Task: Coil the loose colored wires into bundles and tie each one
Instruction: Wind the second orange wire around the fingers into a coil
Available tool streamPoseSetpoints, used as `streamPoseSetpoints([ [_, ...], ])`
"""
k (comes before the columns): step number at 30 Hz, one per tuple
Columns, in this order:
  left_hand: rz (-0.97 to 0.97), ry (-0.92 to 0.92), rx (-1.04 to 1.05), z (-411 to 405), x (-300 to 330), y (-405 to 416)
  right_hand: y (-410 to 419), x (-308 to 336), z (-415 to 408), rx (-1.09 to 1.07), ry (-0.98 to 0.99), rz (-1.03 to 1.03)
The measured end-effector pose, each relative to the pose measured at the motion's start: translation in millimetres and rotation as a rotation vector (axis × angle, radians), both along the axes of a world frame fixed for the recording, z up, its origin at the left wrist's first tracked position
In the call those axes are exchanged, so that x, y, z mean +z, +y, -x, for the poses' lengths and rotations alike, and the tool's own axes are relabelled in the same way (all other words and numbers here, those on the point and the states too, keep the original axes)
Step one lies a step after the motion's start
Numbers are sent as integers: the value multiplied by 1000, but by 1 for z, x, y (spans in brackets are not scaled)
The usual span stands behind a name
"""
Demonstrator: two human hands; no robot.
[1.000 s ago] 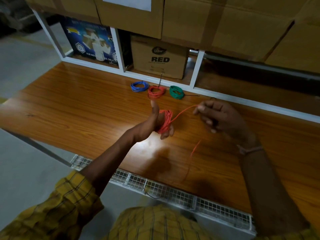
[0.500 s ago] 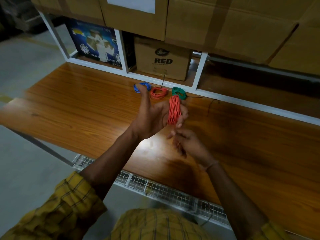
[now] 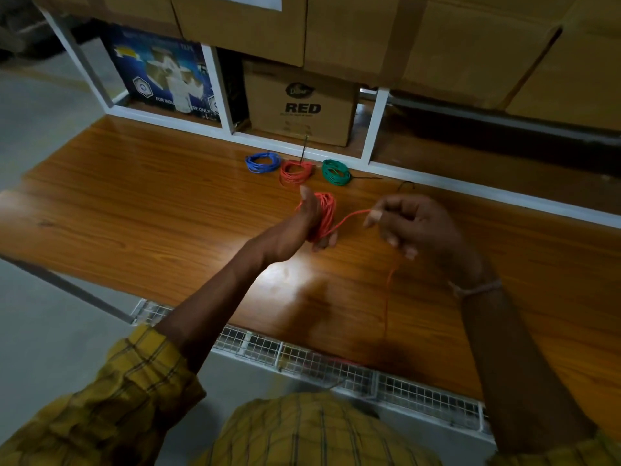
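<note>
Now your right hand [image 3: 413, 223] has swung back out, pinching the orange wire [image 3: 353, 216] taut from the coil your left hand [image 3: 302, 227] grips: winding continues, untied.

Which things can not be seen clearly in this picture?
- Left hand fingers: hidden by red coil, head view.
- Loose wire end: lost in shadow at table edge.
- Small print on RED box: too small.
- Ties on blue coil: too small.
</note>
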State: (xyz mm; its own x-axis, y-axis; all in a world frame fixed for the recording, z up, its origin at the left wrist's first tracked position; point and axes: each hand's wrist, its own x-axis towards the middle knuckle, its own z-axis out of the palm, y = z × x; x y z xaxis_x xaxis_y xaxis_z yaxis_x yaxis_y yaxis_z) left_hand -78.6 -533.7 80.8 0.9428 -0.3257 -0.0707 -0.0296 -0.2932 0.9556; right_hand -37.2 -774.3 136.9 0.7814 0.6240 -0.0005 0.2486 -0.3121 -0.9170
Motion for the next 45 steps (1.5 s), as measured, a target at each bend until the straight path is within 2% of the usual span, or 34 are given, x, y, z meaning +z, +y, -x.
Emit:
streamPoseSetpoints([
  [6,40,46,-241,17,9,-9,4,-11,-39,-153,-170,-44],
  [10,334,128,-360,19,18,-8,10,-32,-50,-220,-196,-90],
  [13,548,170,-319,18,26,-3,17,-54,-44,-211,-117,-87],
  [17,754,140,-200,7,37,-5,34,-83,-23,-180,-76,-1],
  [21,882,76,-15,-9,37,-6,47,-98,0,-139,-53,47],
  [24,802,31,156,-26,30,-2,53,-96,23,-27,-69,100],
  [27,427,-80,420,-41,14,4,50,-79,35,14,-108,87],
  [33,-54,19,130,-25,4,12,19,-27,13,-21,-77,32],
  [39,-24,115,-168,-10,9,10,9,-17,-29,-107,-87,-80],
  [41,77,144,-273,-10,12,9,13,-26,-44,-143,-86,-99],
  [45,380,199,-356,-9,23,11,26,-52,-52,-255,-40,-165],
])
